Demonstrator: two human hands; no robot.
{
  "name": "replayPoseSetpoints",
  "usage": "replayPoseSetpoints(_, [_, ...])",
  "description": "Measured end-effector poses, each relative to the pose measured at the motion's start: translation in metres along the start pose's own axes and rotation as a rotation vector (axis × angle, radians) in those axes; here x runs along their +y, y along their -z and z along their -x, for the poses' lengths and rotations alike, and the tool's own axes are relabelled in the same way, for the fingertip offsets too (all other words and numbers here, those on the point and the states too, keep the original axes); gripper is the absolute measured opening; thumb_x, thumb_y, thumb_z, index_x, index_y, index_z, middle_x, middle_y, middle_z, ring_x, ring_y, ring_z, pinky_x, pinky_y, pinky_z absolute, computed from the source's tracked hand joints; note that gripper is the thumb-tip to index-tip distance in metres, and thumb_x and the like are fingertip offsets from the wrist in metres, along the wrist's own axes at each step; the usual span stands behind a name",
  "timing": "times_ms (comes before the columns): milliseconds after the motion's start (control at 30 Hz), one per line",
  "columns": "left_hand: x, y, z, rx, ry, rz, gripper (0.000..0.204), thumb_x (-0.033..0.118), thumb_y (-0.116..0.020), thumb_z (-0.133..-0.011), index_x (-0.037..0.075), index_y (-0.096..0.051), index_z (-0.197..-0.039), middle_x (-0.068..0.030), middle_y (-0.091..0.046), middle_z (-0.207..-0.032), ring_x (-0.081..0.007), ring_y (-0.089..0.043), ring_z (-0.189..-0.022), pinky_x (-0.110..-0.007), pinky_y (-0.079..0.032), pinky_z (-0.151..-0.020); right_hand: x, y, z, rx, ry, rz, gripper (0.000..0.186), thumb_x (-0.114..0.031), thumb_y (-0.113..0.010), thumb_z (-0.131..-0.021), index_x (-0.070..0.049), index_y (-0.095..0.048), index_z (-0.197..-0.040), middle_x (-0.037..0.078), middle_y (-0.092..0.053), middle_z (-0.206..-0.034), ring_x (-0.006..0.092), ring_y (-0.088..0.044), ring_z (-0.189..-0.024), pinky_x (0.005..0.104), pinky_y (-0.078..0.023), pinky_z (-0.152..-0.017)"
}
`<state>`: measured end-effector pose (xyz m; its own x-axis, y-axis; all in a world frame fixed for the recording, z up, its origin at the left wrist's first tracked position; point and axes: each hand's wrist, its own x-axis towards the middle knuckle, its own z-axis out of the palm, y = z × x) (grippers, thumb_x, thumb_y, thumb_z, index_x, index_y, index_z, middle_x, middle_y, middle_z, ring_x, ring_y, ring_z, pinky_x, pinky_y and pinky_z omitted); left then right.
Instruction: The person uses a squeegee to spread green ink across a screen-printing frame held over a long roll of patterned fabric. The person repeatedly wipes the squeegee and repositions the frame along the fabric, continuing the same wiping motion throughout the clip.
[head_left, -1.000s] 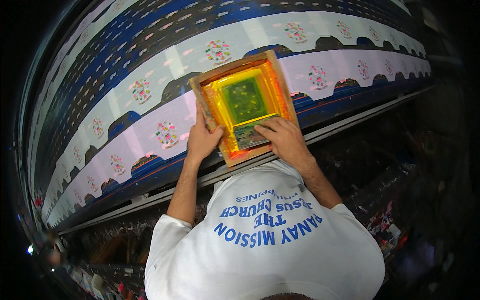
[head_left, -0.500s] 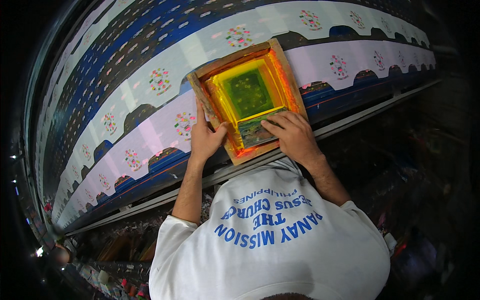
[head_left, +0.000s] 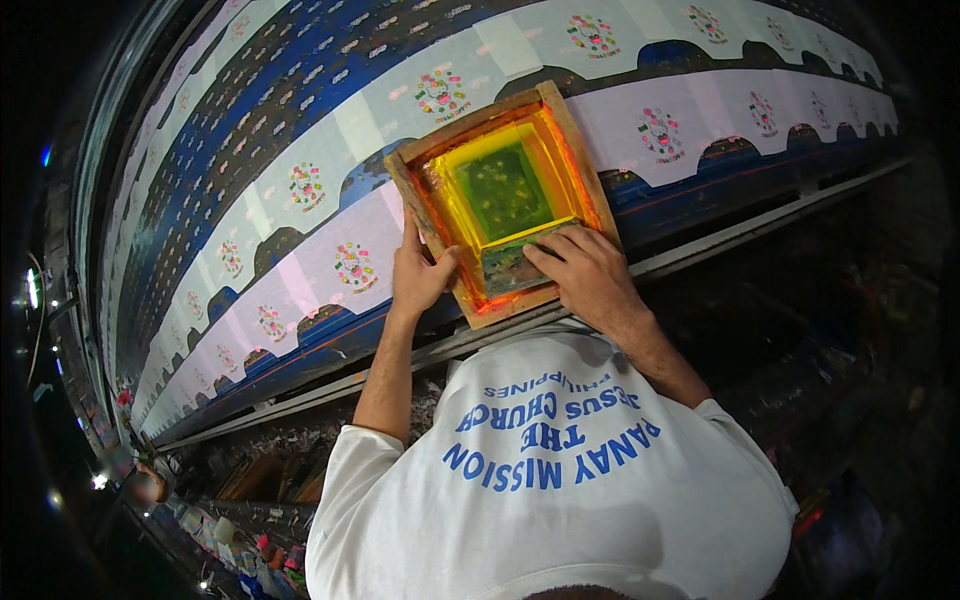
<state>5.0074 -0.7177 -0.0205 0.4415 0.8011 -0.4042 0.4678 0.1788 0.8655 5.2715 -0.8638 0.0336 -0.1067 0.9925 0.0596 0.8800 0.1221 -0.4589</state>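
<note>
A wooden screen-printing frame (head_left: pixel 470 116) lies tilted over the near row of pale cut pieces. Yellow and orange ink smears its inside around a dark green mesh window (head_left: pixel 505 190). My left hand (head_left: pixel 420 278) grips the frame's left side, thumb over the rim and fingers along the outside. Inside the near end, my right hand (head_left: pixel 592 272) is closed on a flat, ink-stained squeegee (head_left: pixel 508 268), whose far edge carries a yellow line of ink. The hand's fingertips rest on top of the squeegee; its thumb is mostly hidden.
Long rows of pale pieces (head_left: pixel 620 100) with notched edges and small colourful round prints (head_left: pixel 353 268) cover the dark blue, speckled table (head_left: pixel 270 100). A metal rail (head_left: pixel 700 250) borders its near side, close to my body. Clutter (head_left: pixel 225 530) lies below at the lower left.
The frame and both hands have shifted slightly to the right along the row, relative to the printed pieces. Both grips look the same, and the squeegee remains at the frame's near end.
</note>
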Motion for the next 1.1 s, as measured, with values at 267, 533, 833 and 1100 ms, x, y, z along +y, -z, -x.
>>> replayPoseSetpoints(267, [-0.001,-0.005,0.002,0.054,-0.07,-0.061,0.104,0.009,-0.072,-0.1,0.01,-0.008,-0.182,-0.0104,-0.077,-0.082,-0.0148,-0.068,-0.055,-0.032,-0.056,-0.049,0.01,-0.005,0.011,0.026,0.062,-0.006,0.045,0.002,-0.073,-0.089,-0.011,-0.081,-0.131,0.009,-0.076,-0.127,0.0291,-0.07,-0.124,0.047,-0.058,-0.106])
replayPoseSetpoints(533, [-0.006,0.003,0.001,0.004,-0.047,-0.181,0.108,0.019,-0.071,-0.102,0.012,0.0,-0.182,-0.013,-0.079,-0.081,-0.0201,-0.072,-0.054,-0.035,-0.059,-0.052,0.03,-0.004,-0.089,0.05,0.083,0.005,0.044,0.001,-0.07,-0.091,-0.011,-0.081,-0.132,0.008,-0.078,-0.127,0.029,-0.071,-0.123,0.0435,-0.059,-0.107])
replayPoseSetpoints(833, [0.005,0.004,0.013,-0.051,0.011,-0.184,0.113,0.038,-0.073,-0.104,0.003,0.003,-0.179,-0.0183,-0.079,-0.08,-0.0272,-0.074,-0.055,-0.038,-0.063,-0.056,0.014,0.001,-0.047,-0.038,0.077,-0.002,0.049,0.007,-0.063,-0.092,-0.01,-0.08,-0.134,0.011,-0.078,-0.127,0.031,-0.072,-0.124,0.0462,-0.059,-0.108])
replayPoseSetpoints(1100, [0.013,0.008,0.015,-0.064,0.053,-0.169,0.111,0.038,-0.072,-0.105,0.005,0.002,-0.18,-0.0207,-0.079,-0.084,-0.0273,-0.072,-0.052,-0.039,-0.062,-0.054,0.031,0.011,-0.122,0.081,0.141,-0.005,0.046,0.009,-0.065,-0.09,-0.008,-0.082,-0.128,0.011,-0.08,-0.122,0.0344,-0.073,-0.118,0.0483,-0.059,-0.106])
